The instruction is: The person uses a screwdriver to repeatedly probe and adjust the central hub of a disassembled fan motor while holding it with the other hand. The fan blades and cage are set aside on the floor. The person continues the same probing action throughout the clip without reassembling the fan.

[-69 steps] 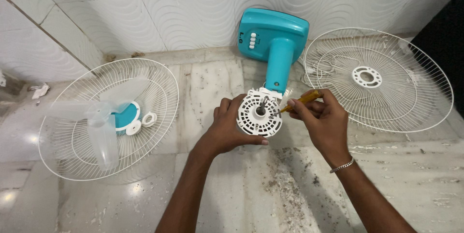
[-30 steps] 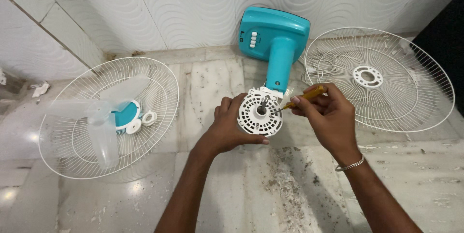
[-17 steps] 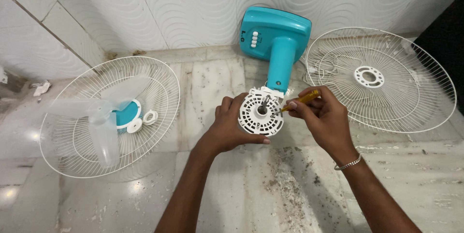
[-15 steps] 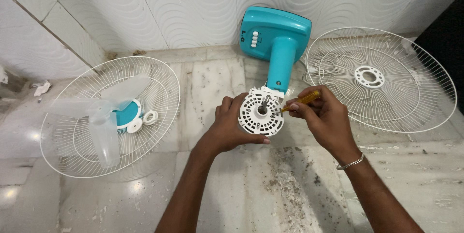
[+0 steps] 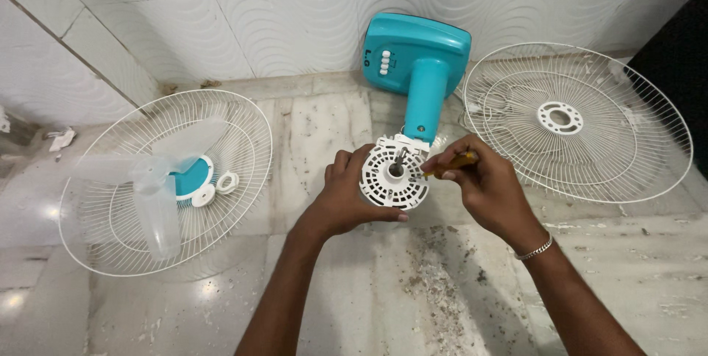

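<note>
Though closed around the motor housing (image 5: pixel 395 177) and screwdriver (image 5: pixel 451 164), 2 hands (image 5: pixel 352 195), screwdriver tip indistinct.

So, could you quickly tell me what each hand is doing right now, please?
Left hand: closed around the white motor housing, steadying it.
Right hand: closed on a yellow-handled screwdriver, its tip at the housing.

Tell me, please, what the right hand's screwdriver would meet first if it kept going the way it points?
Most likely the white motor housing: the right hand aims the yellow-handled screwdriver leftward at its face, near the shaft, though exact depth is unclear.
</note>
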